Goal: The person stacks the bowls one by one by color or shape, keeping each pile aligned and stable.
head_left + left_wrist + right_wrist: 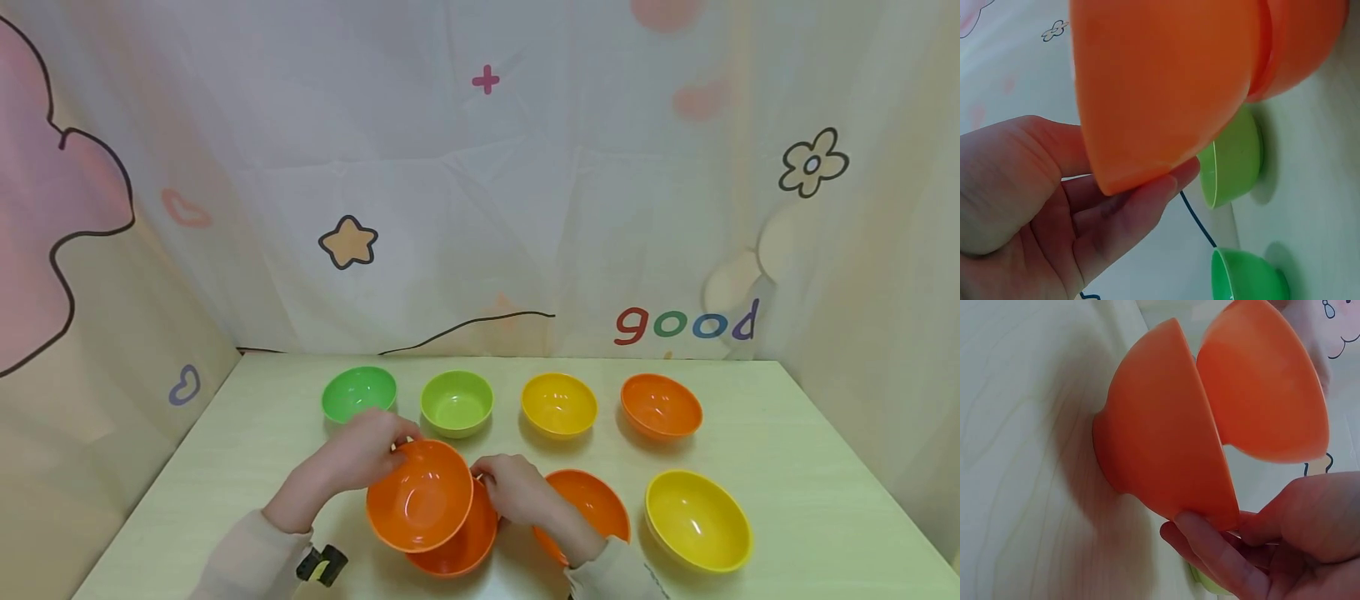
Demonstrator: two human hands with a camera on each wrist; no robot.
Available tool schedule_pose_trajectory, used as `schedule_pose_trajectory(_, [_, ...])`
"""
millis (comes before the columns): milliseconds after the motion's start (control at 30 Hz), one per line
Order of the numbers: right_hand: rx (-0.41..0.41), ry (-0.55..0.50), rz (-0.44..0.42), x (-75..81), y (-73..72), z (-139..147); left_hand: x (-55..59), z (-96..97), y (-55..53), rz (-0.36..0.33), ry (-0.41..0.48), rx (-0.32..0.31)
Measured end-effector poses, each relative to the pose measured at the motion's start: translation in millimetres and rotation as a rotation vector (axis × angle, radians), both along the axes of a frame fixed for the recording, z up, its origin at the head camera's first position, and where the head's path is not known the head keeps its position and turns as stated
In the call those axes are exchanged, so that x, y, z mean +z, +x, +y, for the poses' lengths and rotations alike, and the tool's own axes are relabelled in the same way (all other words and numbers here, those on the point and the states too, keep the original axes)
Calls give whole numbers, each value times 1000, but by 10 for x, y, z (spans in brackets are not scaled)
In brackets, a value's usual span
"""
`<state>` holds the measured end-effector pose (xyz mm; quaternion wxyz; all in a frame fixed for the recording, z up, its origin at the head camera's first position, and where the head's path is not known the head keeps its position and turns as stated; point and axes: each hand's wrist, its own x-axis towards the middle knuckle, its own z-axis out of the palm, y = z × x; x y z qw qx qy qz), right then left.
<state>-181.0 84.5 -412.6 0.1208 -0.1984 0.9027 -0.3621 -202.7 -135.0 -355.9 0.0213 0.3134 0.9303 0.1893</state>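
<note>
My left hand pinches the rim of an orange bowl, thumb inside and fingers outside. That bowl is raised over a second orange bowl and covers much of it in the head view. My right hand grips the rim of this lower bowl at its right side. In the right wrist view the lower bowl stands close over the tabletop, and the upper bowl is tilted at its rim. The left wrist view shows the fingers under the upper bowl's edge.
Along the back stand a green bowl, a lime green bowl, a yellow bowl and an orange bowl. Right of my hands are another orange bowl, partly hidden by my forearm, and a larger yellow bowl. A printed curtain hangs behind the table.
</note>
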Motion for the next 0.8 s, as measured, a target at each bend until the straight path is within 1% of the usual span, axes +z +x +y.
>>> schedule_pose_trajectory(133, [10,12,13,-4,-10,13,-31,53,1,-1,-7,-20])
schedule_pose_trajectory(300, [14,-9,-37,2,-15,34,-64,98,8,3,-13,-41])
schedule_pose_trajectory(367, [12,-29,-71,5,-18,39,-79,108,11,2,-6,-48])
schedule_pose_trajectory(567, [16,-70,-137,7,-30,47,-125,137,21,-34,28,-62])
schedule_pose_trajectory(800, [25,-89,-141,28,-21,66,-180,169,12,-34,30,-79])
